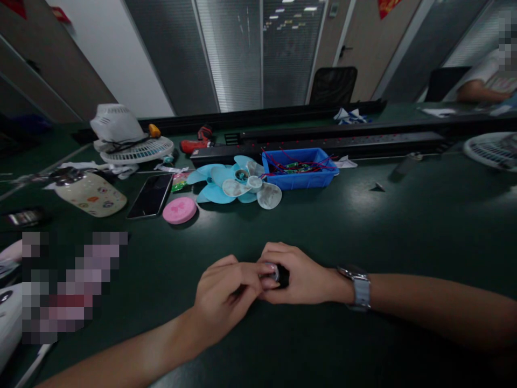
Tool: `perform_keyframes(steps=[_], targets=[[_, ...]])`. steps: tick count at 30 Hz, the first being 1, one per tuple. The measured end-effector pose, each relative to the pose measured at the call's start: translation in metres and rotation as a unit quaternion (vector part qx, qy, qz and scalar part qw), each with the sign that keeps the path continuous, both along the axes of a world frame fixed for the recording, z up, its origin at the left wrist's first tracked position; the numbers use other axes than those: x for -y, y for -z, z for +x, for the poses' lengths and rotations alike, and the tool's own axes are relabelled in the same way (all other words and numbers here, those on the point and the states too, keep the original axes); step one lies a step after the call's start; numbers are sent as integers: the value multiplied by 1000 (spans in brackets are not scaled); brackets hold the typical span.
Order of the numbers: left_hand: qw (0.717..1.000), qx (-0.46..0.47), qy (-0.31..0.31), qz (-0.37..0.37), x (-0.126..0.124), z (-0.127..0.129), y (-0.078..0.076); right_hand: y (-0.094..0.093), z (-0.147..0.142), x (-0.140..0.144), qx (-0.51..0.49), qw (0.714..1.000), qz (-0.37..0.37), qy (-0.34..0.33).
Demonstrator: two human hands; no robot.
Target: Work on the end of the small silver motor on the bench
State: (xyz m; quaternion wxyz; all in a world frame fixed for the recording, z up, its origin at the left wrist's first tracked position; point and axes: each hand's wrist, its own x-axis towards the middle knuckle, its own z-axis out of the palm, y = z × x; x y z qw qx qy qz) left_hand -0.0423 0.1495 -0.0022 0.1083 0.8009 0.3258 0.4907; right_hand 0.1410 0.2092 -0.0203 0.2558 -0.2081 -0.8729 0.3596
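Gripping small black motor (281,276) in right hand (301,274), left hand (226,293) pinching its shaft end; best kept steady on table (404,226).

Table (404,215): bin (299,175) behind centre; fan blades (234,186) left of it; disc (180,210), phone (151,195) further left.

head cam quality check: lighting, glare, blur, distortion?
Head view: dim overall, soft glare patches on the dark green table; strong wide-angle bending at the edges; mosaic blocks at lower left and top right; left hand and right hand fairly sharp, but the small dark part between them is too dark to identify.
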Motion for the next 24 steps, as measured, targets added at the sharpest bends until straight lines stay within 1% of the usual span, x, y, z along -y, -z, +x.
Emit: perform_keyframes(steps=[2,4,10,13,17,24], targets=[[1000,-8,-14,-6,0,0,0,0,0,0,2,1000,1,3],[1000,-15,-15,-2,0,-1,1,0,0,0,2,1000,0,0],[995,-48,41,74,1,-6,2,-4,1,0,5,1000,0,-22],[993,-61,43,93,2,-8,2,-4,2,0,6,1000,-1,-23],[995,-51,32,78,1,-9,1,-2,2,0,6,1000,0,-16],[999,-9,-9,38,-2,-4,0,0,1,-1,8,1000,6,-18]])
